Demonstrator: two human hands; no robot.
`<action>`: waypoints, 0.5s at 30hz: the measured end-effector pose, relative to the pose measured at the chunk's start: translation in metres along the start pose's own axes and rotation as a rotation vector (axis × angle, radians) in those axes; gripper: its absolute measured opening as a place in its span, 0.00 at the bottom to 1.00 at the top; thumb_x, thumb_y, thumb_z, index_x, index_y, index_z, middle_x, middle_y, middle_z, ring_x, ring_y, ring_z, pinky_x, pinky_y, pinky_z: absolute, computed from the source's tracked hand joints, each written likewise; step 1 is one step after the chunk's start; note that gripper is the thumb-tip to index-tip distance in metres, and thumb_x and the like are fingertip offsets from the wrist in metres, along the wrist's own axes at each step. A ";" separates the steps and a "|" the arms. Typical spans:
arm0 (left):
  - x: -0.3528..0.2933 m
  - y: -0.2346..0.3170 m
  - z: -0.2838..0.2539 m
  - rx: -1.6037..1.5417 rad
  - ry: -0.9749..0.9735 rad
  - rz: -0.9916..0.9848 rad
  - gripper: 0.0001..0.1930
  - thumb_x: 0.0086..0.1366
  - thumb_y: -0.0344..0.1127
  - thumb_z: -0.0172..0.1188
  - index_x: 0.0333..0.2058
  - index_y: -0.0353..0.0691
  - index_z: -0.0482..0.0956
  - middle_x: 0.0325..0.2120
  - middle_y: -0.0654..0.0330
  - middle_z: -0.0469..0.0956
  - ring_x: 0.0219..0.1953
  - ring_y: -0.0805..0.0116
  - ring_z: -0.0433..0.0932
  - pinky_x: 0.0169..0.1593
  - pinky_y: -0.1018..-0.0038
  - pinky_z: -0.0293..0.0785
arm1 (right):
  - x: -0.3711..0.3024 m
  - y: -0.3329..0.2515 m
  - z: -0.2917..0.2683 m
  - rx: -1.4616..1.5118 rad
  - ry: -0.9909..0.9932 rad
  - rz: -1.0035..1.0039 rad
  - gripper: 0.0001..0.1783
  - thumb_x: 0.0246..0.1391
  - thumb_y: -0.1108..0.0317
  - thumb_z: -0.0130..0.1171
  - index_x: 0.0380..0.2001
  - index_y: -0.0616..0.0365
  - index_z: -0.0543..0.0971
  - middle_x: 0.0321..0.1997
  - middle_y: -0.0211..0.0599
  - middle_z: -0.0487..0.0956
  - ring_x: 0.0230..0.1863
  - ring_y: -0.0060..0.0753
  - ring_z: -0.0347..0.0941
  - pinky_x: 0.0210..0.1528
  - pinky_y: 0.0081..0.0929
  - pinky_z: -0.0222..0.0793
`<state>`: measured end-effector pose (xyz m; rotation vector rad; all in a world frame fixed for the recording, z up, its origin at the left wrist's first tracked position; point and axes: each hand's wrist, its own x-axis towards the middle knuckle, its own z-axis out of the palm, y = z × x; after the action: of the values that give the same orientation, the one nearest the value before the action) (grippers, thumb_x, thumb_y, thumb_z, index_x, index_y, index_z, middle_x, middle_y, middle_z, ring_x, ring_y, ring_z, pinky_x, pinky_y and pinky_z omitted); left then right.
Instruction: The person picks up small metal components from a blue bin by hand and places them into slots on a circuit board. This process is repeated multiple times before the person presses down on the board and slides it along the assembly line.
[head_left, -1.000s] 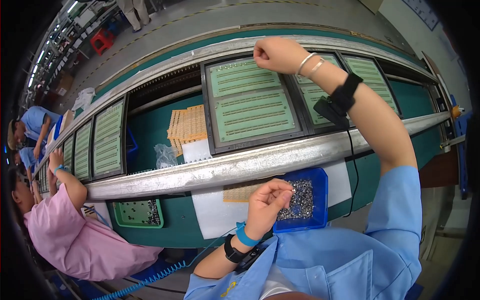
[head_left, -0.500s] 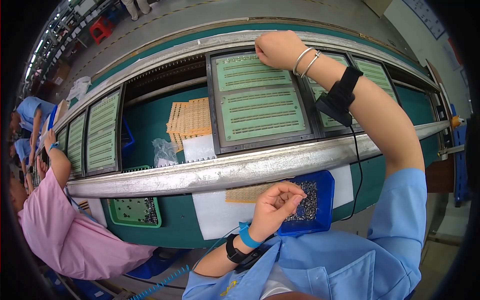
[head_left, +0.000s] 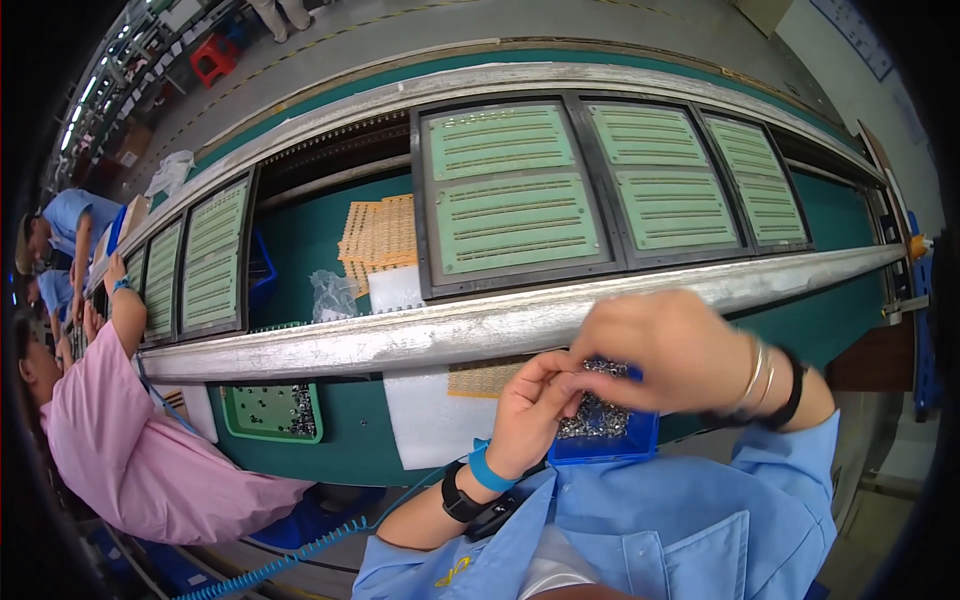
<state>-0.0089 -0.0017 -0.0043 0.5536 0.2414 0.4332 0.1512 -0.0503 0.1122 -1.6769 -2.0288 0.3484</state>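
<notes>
My left hand [head_left: 535, 410] is closed in a pinch in front of the metal rail; whatever its fingertips hold is too small to make out. Against those fingertips come the thumb and fingers of my right hand [head_left: 665, 345], blurred by motion but curled together. Below and partly behind both hands stands a blue bin [head_left: 610, 455] of small metal parts [head_left: 598, 415]. Beyond the rail, a black frame [head_left: 520, 280] carries two green slotted boards, the far board [head_left: 500, 140] with a row of small parts along its top edge.
The silver rail [head_left: 440, 345] runs across the table. Farther right are more framed green boards [head_left: 655, 170]. Orange perforated sheets [head_left: 380, 235] and a plastic bag [head_left: 332, 295] lie beyond it. A green tray [head_left: 270, 412] sits left, near a co-worker in pink [head_left: 130, 440].
My right hand has come back from the far green board to my left hand's fingertips, above the blue bin. My left hand stays pinched at nearly the same place.
</notes>
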 end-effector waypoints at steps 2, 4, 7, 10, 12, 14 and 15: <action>0.002 0.001 0.003 -0.013 0.001 0.002 0.08 0.63 0.29 0.51 0.41 0.38 0.71 0.32 0.65 0.71 0.26 0.80 0.65 0.31 0.85 0.63 | -0.016 -0.007 0.011 -0.069 0.072 0.018 0.08 0.39 0.68 0.64 0.26 0.52 0.76 0.25 0.28 0.74 0.25 0.31 0.72 0.25 0.24 0.68; 0.002 -0.002 0.006 -0.016 -0.004 -0.012 0.07 0.64 0.30 0.51 0.41 0.38 0.71 0.32 0.65 0.71 0.26 0.80 0.64 0.31 0.85 0.62 | -0.027 -0.003 0.024 -0.077 0.236 0.020 0.09 0.38 0.69 0.64 0.25 0.53 0.75 0.25 0.28 0.74 0.25 0.30 0.72 0.24 0.23 0.68; 0.003 -0.005 0.008 -0.078 0.015 0.007 0.06 0.64 0.30 0.51 0.39 0.38 0.70 0.32 0.65 0.70 0.26 0.80 0.63 0.31 0.84 0.61 | -0.034 -0.001 0.032 -0.091 0.342 0.033 0.08 0.39 0.67 0.63 0.24 0.54 0.74 0.24 0.28 0.72 0.24 0.29 0.71 0.23 0.22 0.66; 0.003 -0.006 0.009 -0.086 0.018 0.025 0.06 0.64 0.31 0.51 0.39 0.39 0.70 0.32 0.65 0.70 0.26 0.80 0.63 0.31 0.84 0.61 | -0.032 0.001 0.033 -0.097 0.365 0.029 0.08 0.42 0.64 0.60 0.22 0.54 0.72 0.22 0.26 0.69 0.24 0.27 0.69 0.22 0.22 0.64; 0.003 -0.005 0.008 -0.096 0.022 0.037 0.06 0.64 0.31 0.51 0.39 0.39 0.70 0.31 0.65 0.70 0.25 0.80 0.63 0.31 0.84 0.61 | -0.030 -0.001 0.034 -0.108 0.327 0.015 0.07 0.39 0.69 0.62 0.23 0.53 0.73 0.24 0.28 0.72 0.23 0.29 0.71 0.22 0.22 0.66; 0.002 -0.004 0.008 -0.057 0.028 0.029 0.07 0.65 0.33 0.49 0.40 0.39 0.69 0.29 0.65 0.69 0.25 0.80 0.62 0.30 0.85 0.60 | -0.027 -0.002 0.030 -0.114 0.296 -0.002 0.08 0.37 0.71 0.63 0.23 0.53 0.74 0.24 0.28 0.73 0.22 0.30 0.71 0.22 0.23 0.67; 0.002 -0.004 0.008 -0.038 0.034 0.025 0.08 0.65 0.34 0.49 0.41 0.39 0.68 0.28 0.65 0.69 0.24 0.80 0.61 0.30 0.85 0.59 | -0.022 -0.001 0.023 -0.182 0.262 -0.033 0.08 0.37 0.71 0.63 0.23 0.53 0.74 0.24 0.29 0.73 0.22 0.29 0.72 0.22 0.22 0.67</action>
<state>-0.0032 -0.0072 -0.0002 0.5130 0.2581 0.4712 0.1413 -0.0692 0.0891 -1.6919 -1.9356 -0.0689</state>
